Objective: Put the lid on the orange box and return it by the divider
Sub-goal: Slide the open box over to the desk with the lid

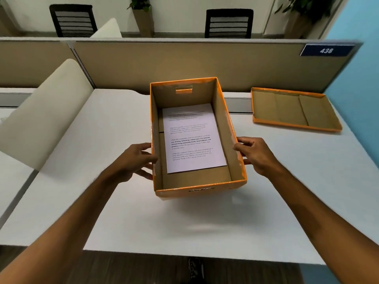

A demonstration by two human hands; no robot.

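Your left hand [136,158] and right hand [253,153] grip the open box [196,187] by its side walls, mid-counter [123,212]. Paper [190,138] lies inside. The lid [293,109] rests upturned far right, by the divider [184,62].

Bare arms and a dark laced shoe

Both forearms are bare, with no sleeve in sight from the frame's lower corners up to the wrists; no watch, band or ring shows on the left hand [137,160] or the right hand [254,154], and the fingernails are short and unpainted. Below the near edge of the white desk [184,226], one foot wears a dark shoe [195,270] with laces across its top.
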